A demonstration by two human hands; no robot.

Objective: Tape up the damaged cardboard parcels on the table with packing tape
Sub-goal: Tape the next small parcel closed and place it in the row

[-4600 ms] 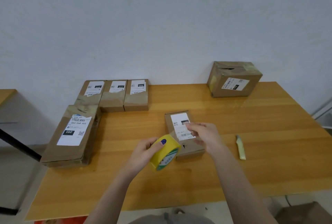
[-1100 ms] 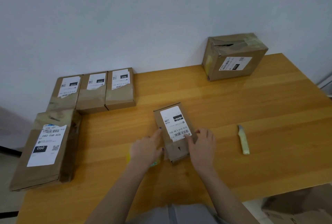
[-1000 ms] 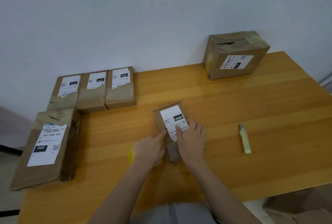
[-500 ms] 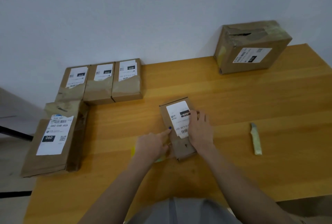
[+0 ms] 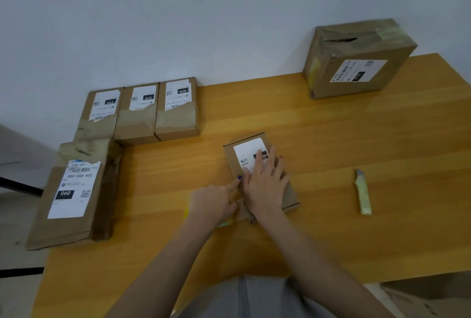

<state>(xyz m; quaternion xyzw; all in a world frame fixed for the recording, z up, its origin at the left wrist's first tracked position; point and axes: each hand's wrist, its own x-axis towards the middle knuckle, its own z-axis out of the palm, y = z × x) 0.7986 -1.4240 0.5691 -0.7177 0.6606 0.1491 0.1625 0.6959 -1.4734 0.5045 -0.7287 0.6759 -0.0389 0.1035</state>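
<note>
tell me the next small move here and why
Probably the right hand lifts off the parcel and takes the knife to cut free the roll: that hand lies flat on the parcel, the left hand pins its edge, the knife lies free at right.

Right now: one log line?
right hand flat on small brown cardboard parcel | left hand index finger on its edge | yellow tape roll under left hand

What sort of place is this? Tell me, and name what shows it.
Probably a parcel packing or mailroom bench: labelled cardboard parcels lined up on a wooden table against a bare wall, a utility knife lying ready, and a yellow tape roll under the left hand.
</note>
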